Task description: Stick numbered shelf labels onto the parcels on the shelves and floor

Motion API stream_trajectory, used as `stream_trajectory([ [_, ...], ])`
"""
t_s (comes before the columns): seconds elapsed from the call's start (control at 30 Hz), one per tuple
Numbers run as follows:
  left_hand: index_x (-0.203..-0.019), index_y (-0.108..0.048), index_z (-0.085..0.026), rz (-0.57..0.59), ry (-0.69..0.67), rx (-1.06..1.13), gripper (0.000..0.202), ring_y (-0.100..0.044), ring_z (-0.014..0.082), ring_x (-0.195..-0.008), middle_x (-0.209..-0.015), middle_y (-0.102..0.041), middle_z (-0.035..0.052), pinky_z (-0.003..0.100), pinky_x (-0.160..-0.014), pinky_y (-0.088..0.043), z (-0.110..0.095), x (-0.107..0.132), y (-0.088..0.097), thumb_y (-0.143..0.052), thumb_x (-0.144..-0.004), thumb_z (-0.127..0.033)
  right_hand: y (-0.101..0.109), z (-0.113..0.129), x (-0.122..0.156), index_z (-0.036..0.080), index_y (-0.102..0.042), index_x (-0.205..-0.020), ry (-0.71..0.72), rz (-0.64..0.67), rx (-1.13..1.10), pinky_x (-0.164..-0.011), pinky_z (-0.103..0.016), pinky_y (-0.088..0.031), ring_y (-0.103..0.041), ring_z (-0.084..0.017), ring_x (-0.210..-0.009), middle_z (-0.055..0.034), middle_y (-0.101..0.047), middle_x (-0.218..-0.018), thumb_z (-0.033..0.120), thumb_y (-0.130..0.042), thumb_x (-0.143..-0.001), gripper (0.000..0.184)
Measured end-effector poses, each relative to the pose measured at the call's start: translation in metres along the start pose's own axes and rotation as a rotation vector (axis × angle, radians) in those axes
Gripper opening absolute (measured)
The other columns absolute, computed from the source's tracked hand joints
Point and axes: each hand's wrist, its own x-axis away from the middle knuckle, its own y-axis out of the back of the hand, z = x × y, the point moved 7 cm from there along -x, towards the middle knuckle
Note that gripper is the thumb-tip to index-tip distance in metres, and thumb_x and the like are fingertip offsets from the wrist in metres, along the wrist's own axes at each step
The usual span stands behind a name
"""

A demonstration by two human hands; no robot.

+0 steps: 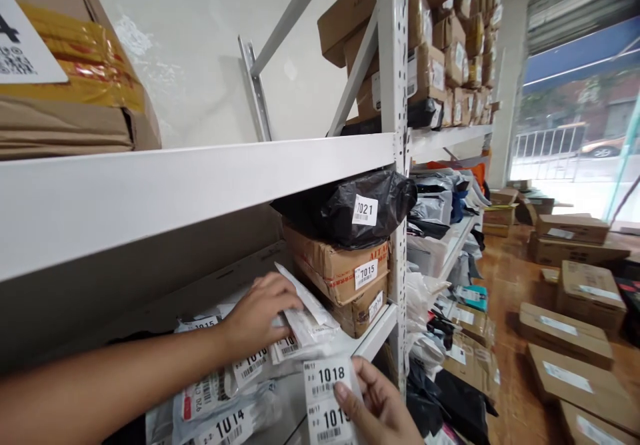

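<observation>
Palm down, the left hand (265,308) grips a flat white plastic parcel (311,317). The right hand (381,405) pinches white rectangular paper labels (323,375).

The strip of labels (320,415) is cut off by the near edge, and the last digit of its lower number is partly covered by the thumb of the right hand (377,405), whose wrist is cut off too. Part of a white packet (315,322) is hidden by the left hand (267,305); whether it is pinched or merely touched cannot be told. At the far left, a taped carton (75,122) is cropped, its number with it. On the floor parcels (567,378) at the right, the label print is too small to be read.
</observation>
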Motion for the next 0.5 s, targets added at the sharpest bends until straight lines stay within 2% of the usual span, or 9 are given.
stream_trajectory([
  [0.07, -0.087, -0.066, -0.023, 0.219, -0.159, 0.133, 0.025, -0.058, 0.0171, -0.089, -0.09, -0.063, 0.0008, 0.03, -0.086, -0.042, -0.009, -0.002, -0.009, -0.055, -0.07, -0.008, -0.01, 0.012, -0.01, 0.018, -0.062, -0.081, 0.028, 0.084, -0.009, -0.057, -0.022, -0.043, -0.057, -0.012, -0.051, 0.0016, -0.064, -0.059, 0.042, -0.078, -0.066, 0.032],
  [0.13, -0.086, -0.07, -0.021, 0.354, -0.157, 0.286, 0.032, -0.06, 0.0156, -0.085, -0.09, -0.066, 0.0021, 0.026, -0.083, -0.044, -0.009, -0.002, -0.014, -0.05, -0.066, -0.005, -0.016, 0.015, -0.021, 0.019, -0.062, -0.085, 0.033, 0.118, 0.013, -0.058, -0.022, -0.042, -0.057, -0.011, -0.052, 0.0023, -0.063, -0.058, 0.044, -0.076, -0.069, 0.033],
  [0.2, -0.092, -0.07, -0.02, 0.378, -0.021, 0.391, 0.034, -0.06, 0.0168, -0.089, -0.094, -0.067, 0.0039, 0.027, -0.084, -0.044, -0.003, -0.005, -0.016, -0.044, -0.071, -0.01, -0.019, 0.011, -0.032, 0.018, -0.062, -0.084, 0.023, 0.121, 0.05, -0.057, -0.022, -0.04, -0.057, -0.012, -0.053, 0.0021, -0.063, -0.057, 0.05, -0.075, -0.067, 0.038],
  [0.3, -0.116, -0.059, -0.018, 0.356, 0.199, 0.407, 0.039, -0.059, 0.0188, -0.088, -0.095, -0.066, 0.0053, 0.031, -0.081, -0.044, 0.006, -0.006, -0.019, -0.04, -0.085, -0.03, -0.023, 0.006, -0.043, 0.017, -0.062, -0.08, 0.024, 0.113, 0.101, -0.058, -0.024, -0.039, -0.056, -0.014, -0.056, 0.0002, -0.063, -0.059, 0.061, -0.075, -0.058, 0.051],
  [0.37, -0.126, -0.05, -0.018, 0.355, 0.228, 0.352, 0.051, -0.058, 0.0191, -0.083, -0.093, -0.064, 0.0049, 0.03, -0.076, -0.043, 0.004, -0.006, -0.022, -0.048, -0.082, -0.042, -0.024, 0.008, -0.045, 0.017, -0.061, -0.077, 0.059, 0.09, 0.142, -0.058, -0.024, -0.039, -0.055, -0.015, -0.058, -0.0011, -0.063, -0.063, 0.064, -0.075, -0.055, 0.053],
  [0.43, -0.117, -0.056, -0.016, 0.355, 0.212, 0.301, 0.046, -0.056, 0.0175, -0.077, -0.086, -0.063, 0.0033, 0.027, -0.07, -0.042, 0.001, -0.006, -0.024, -0.053, -0.079, -0.042, -0.023, 0.01, -0.047, 0.017, -0.059, -0.071, 0.072, 0.056, 0.186, -0.055, -0.024, -0.036, -0.049, -0.012, -0.054, 0.0, -0.06, -0.061, 0.064, -0.074, -0.053, 0.053],
  [0.5, -0.098, -0.062, -0.015, 0.33, 0.213, 0.231, 0.033, -0.054, 0.016, -0.072, -0.078, -0.06, 0.0021, 0.025, -0.064, -0.039, 0.0, -0.008, -0.024, -0.051, -0.08, -0.041, -0.02, 0.008, -0.05, 0.016, -0.056, -0.064, 0.041, 0.039, 0.221, -0.05, -0.022, -0.031, -0.04, -0.009, -0.047, 0.0032, -0.053, -0.052, 0.066, -0.074, -0.052, 0.054],
])
